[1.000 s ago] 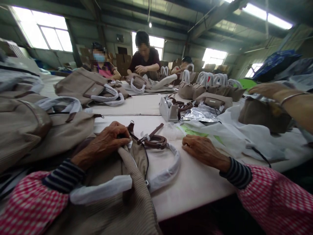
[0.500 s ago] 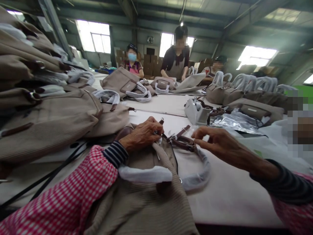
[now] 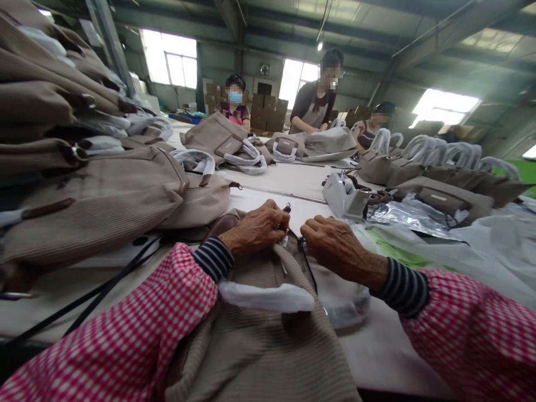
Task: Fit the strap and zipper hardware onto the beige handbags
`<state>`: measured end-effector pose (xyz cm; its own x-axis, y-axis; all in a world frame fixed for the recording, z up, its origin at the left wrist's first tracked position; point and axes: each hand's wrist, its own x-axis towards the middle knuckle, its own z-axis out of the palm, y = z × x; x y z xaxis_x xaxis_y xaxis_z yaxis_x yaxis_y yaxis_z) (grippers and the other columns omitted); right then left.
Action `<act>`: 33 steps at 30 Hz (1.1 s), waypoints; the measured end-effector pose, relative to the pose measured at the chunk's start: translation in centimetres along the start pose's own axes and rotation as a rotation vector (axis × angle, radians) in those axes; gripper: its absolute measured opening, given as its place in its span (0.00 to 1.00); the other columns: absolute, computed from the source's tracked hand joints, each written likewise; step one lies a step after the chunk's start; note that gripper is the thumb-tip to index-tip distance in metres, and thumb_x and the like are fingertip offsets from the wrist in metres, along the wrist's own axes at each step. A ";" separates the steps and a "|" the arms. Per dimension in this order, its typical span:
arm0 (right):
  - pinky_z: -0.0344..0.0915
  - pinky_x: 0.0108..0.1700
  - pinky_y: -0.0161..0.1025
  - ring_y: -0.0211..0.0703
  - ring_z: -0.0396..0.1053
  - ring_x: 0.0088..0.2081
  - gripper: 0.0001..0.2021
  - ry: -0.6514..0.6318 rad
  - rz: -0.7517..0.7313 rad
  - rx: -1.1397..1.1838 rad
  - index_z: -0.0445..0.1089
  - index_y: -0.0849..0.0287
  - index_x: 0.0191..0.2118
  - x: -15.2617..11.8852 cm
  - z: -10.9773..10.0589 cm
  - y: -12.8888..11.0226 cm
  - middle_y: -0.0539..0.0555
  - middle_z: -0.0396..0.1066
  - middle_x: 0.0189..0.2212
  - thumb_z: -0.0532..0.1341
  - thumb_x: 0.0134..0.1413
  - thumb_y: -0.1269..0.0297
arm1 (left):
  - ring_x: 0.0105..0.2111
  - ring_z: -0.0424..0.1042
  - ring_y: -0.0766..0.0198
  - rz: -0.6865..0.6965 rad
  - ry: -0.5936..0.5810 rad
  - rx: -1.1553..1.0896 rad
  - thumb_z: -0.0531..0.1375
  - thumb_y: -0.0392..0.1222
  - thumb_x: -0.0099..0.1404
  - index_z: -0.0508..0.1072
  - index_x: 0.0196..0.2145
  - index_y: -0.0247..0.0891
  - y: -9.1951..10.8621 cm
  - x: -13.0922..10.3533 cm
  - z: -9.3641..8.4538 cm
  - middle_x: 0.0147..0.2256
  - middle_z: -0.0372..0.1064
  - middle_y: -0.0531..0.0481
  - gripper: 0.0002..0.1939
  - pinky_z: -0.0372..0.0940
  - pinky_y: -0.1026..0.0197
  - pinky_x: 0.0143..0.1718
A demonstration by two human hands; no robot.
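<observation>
A beige ribbed handbag [image 3: 268, 346] lies before me, its handle wrapped in white film [image 3: 268, 296]. My left hand [image 3: 262, 226] is closed on the bag's far end, by the zipper. A small metal clasp [image 3: 287, 207] pokes up past its fingers. Close to its right, my right hand [image 3: 330, 240] is closed in a pinch, knuckles up, at the bag's edge. A bit of dark metal shows at its fingertips; what it grips is hidden. Another film-wrapped handle [image 3: 347, 312] lies on the table below that hand.
Stacked beige bags [image 3: 92, 206] rise on my left. Ahead on the table [image 3: 276, 177] lie more bags [image 3: 218, 139]. To the right are a white dispenser-like object [image 3: 343, 192], clear plastic [image 3: 412, 215], white sheeting [image 3: 481, 245] and a row of bags [image 3: 419, 162]. Several co-workers stand beyond.
My right hand has moved left and closed its fingers where the coiled brown strap lay, hiding the coil. My left hand keeps its grip on the bag. The view has shifted slightly.
</observation>
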<state>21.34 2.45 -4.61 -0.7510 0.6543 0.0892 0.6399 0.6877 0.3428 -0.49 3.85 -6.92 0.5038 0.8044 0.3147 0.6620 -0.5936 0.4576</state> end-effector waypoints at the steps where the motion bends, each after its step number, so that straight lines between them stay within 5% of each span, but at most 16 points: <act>1: 0.54 0.39 0.43 0.49 0.68 0.40 0.08 -0.001 -0.021 0.012 0.72 0.62 0.39 0.0 0.0 0.2 0.59 0.74 0.38 0.56 0.62 0.78 | 0.46 0.69 0.54 -0.005 -0.001 0.001 0.60 0.33 0.62 0.78 0.36 0.39 0.0 0.0 0.0 0.39 0.69 0.47 0.07 0.66 0.54 0.50; 8: 0.54 0.37 0.42 0.49 0.68 0.40 0.06 -0.059 0.002 -0.002 0.72 0.62 0.41 0.4 0.0 -0.3 0.59 0.75 0.39 0.58 0.65 0.75 | 0.46 0.70 0.54 -0.020 -0.016 0.002 0.60 0.33 0.63 0.79 0.37 0.39 0.1 -0.1 -0.1 0.40 0.70 0.47 0.08 0.66 0.54 0.51; 16: 0.55 0.39 0.44 0.51 0.66 0.40 0.08 0.074 -0.173 -0.101 0.72 0.63 0.40 0.0 0.3 0.1 0.61 0.74 0.39 0.56 0.64 0.79 | 0.48 0.69 0.54 -0.005 -0.008 0.004 0.61 0.33 0.63 0.79 0.38 0.39 -0.2 0.0 0.0 0.40 0.71 0.47 0.07 0.66 0.54 0.52; 23: 0.57 0.38 0.40 0.47 0.67 0.40 0.06 -0.057 -0.049 0.069 0.71 0.62 0.43 0.3 0.9 0.4 0.58 0.73 0.41 0.58 0.64 0.75 | 0.46 0.70 0.54 -0.018 -0.011 0.007 0.61 0.34 0.63 0.78 0.37 0.39 -0.3 0.0 0.0 0.40 0.69 0.47 0.07 0.66 0.54 0.52; 28: 0.58 0.37 0.41 0.52 0.67 0.43 0.06 -0.025 -0.041 -0.011 0.71 0.62 0.43 0.4 1.6 -0.9 0.60 0.74 0.41 0.56 0.67 0.75 | 0.47 0.70 0.54 -0.029 -0.013 0.005 0.60 0.34 0.63 0.79 0.38 0.39 0.0 -0.1 -0.2 0.41 0.70 0.47 0.08 0.66 0.54 0.52; 33: 0.57 0.38 0.41 0.49 0.68 0.41 0.10 -0.002 -0.055 -0.020 0.71 0.63 0.43 0.4 0.0 0.2 0.60 0.73 0.41 0.55 0.63 0.79 | 0.46 0.70 0.54 -0.039 -0.009 0.007 0.61 0.34 0.62 0.79 0.37 0.39 0.3 -0.1 -0.2 0.40 0.69 0.47 0.07 0.66 0.54 0.52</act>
<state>21.12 2.87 -4.56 -0.7845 0.6164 0.0678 0.5943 0.7161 0.3662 -0.48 3.64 -6.62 0.4829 0.8266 0.2891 0.6847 -0.5622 0.4638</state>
